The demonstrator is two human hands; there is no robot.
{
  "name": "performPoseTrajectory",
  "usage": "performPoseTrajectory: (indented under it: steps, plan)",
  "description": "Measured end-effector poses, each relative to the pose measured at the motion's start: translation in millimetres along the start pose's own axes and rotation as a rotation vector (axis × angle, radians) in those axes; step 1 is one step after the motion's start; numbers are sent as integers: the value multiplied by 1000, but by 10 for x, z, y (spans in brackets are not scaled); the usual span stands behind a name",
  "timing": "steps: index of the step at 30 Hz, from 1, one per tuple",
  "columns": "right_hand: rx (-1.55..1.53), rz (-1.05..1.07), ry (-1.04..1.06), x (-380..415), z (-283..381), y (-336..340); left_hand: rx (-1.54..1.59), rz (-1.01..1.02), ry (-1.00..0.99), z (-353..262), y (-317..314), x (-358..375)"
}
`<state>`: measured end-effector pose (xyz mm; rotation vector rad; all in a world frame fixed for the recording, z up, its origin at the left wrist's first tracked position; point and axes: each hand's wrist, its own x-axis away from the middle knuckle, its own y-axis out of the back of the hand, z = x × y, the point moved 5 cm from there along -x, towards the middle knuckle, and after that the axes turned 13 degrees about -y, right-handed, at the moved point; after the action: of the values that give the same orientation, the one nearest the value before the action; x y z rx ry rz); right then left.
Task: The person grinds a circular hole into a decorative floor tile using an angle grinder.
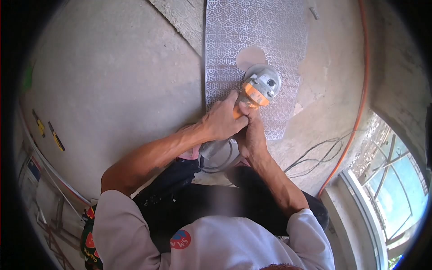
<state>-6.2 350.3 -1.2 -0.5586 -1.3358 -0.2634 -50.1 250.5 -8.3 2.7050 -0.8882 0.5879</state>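
A patterned silver sheet [252, 27] lies on the concrete floor [117, 76] in front of me, with a round hole cut in it. An orange and grey angle grinder [258, 87] rests with its disc guard on the sheet, just below that hole. My left hand [222, 119] grips the grinder's body from the left. My right hand [252, 135] clasps the same body from below, touching the left hand. The grinder's rear handle pokes out under my left wrist.
An orange cable [362, 90] runs down the right side of the floor. Thin black wires [324, 150] lie near it. A window [391, 184] is at the lower right. Yellow-handled tools [56, 137] lie at the far left. A wooden board [182, 18] lies beside the sheet.
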Motion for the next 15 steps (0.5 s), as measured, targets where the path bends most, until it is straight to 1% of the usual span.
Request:
performPoseTrajectory:
  steps: [2, 5, 8, 11, 15]
  plan:
    - [15, 45, 40, -92, 61, -21, -8, -96, -81, 44, 5, -59]
    - [81, 73, 86, -108, 196, -84, 45, -109, -51, -5, 84, -141]
    - [22, 65, 23, -107, 96, -6, -17, -38, -1, -27, 41, -95]
    - [-4, -34, 2, 60, -19, -4, 25, 54, 22, 16, -52, 23]
    - [-26, -28, -13, 63, -105, 34, 94, 47, 6, -5, -31, 71]
